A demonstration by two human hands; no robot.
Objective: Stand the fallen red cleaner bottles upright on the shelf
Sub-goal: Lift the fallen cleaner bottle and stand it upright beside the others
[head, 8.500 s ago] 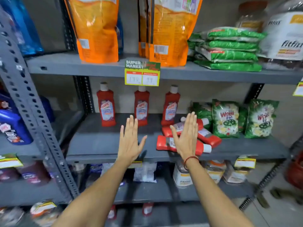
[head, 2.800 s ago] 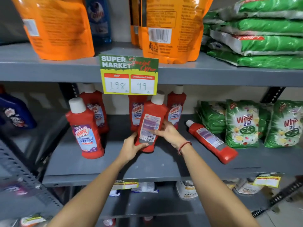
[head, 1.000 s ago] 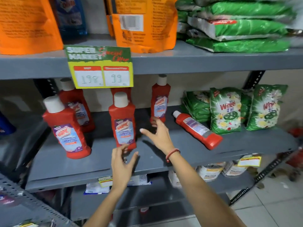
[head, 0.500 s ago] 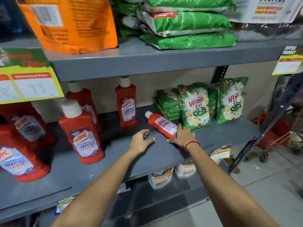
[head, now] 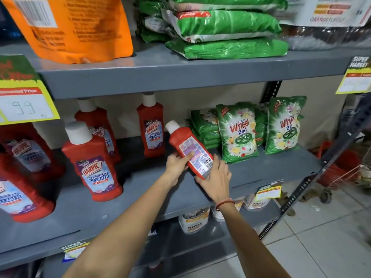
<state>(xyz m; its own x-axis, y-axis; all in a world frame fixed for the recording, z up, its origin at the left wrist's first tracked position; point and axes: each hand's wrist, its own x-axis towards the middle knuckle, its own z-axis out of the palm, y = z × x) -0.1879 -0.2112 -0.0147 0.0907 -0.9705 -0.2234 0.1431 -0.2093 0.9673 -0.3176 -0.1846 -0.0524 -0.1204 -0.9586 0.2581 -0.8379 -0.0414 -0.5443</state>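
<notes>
A red cleaner bottle (head: 186,145) with a white cap is held tilted above the grey middle shelf (head: 271,169), cap up and to the left, back label facing me. My left hand (head: 176,164) grips its left side and my right hand (head: 215,177) holds its base. Several red Harpic bottles stand upright on the shelf: one at the back (head: 151,129), one in front (head: 91,167), one behind that (head: 96,125), and two at the far left edge (head: 18,193).
Green Wheel detergent packs (head: 237,131) stand just right of the held bottle. Above is a shelf with orange pouches (head: 80,27) and green bags (head: 224,29). A yellow price tag (head: 22,103) hangs at left. Tubs (head: 193,219) sit on the lower shelf.
Half a second ago the bottle lay on the shelf with my right hand on its base. Both hands have since gripped it and lifted it off the shelf into a tilt.
</notes>
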